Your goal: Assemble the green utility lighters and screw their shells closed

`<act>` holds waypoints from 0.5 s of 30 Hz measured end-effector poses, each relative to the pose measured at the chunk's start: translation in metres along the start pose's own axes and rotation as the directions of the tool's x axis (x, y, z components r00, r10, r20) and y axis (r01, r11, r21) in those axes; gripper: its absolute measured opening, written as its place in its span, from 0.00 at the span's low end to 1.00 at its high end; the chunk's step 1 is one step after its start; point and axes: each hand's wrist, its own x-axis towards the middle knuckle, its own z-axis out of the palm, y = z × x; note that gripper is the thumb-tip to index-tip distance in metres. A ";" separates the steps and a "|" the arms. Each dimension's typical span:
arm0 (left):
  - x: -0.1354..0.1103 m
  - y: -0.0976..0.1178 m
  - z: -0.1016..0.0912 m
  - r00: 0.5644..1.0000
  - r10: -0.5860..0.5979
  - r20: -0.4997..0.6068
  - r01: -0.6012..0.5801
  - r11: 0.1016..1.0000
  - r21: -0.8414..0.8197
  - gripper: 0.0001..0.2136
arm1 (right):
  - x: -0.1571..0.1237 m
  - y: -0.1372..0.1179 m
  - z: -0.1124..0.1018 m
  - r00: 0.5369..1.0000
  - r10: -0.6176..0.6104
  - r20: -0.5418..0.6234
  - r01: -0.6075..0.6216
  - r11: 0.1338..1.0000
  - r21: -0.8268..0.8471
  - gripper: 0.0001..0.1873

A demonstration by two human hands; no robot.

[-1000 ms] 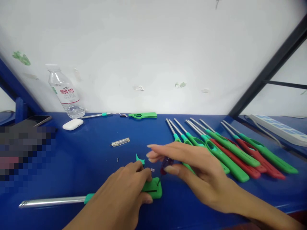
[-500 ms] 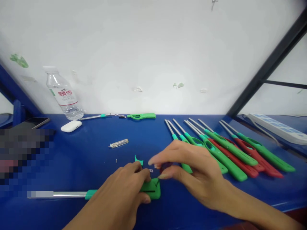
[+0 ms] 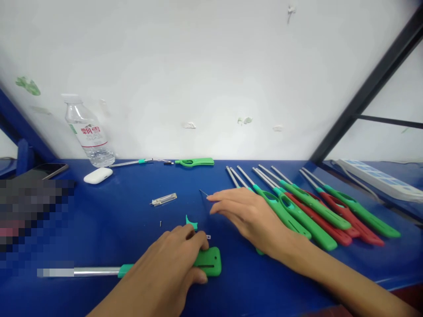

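My left hand (image 3: 168,268) is closed on a green long-nosed lighter (image 3: 210,262) that lies flat near the table's front edge. Its metal tube (image 3: 95,271) points left. My right hand (image 3: 251,215) lies farther back, fingers pressed together round a small screwdriver; only its thin metal tip (image 3: 204,193) shows past the fingertips. A loose green trigger piece (image 3: 191,223) and a tiny pale part (image 3: 208,237) sit on the table just beyond my left fingers.
A row of several green and red lighters (image 3: 313,211) lies on the blue table (image 3: 125,220) to the right. A small metal part (image 3: 164,199), a taken-apart lighter (image 3: 194,162), a water bottle (image 3: 88,132), an earbud case (image 3: 98,175), a phone (image 3: 46,169) and a power strip (image 3: 380,179) are around.
My right hand has drawn away from the lighter body and moved back and up the table, with the thin tip now showing. My left hand has stayed on the lighter.
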 end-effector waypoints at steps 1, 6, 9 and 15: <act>0.001 0.001 -0.001 1.000 0.006 0.005 -0.006 1.000 0.003 0.20 | -0.001 0.002 0.002 0.999 0.032 0.038 -0.031 0.999 -0.018 0.13; 0.006 0.004 0.003 0.993 0.095 -0.069 -0.091 0.994 0.057 0.17 | -0.002 0.001 0.004 0.982 0.110 0.152 -0.100 0.992 -0.071 0.13; 0.001 -0.001 0.010 0.986 0.139 -0.088 -0.133 0.989 0.062 0.15 | -0.004 -0.001 0.004 0.973 0.135 0.185 -0.119 0.988 -0.094 0.11; -0.017 -0.005 -0.005 0.878 0.409 -0.250 -0.322 0.889 0.324 0.22 | 0.002 -0.010 0.000 0.979 0.158 0.133 -0.151 0.987 -0.056 0.14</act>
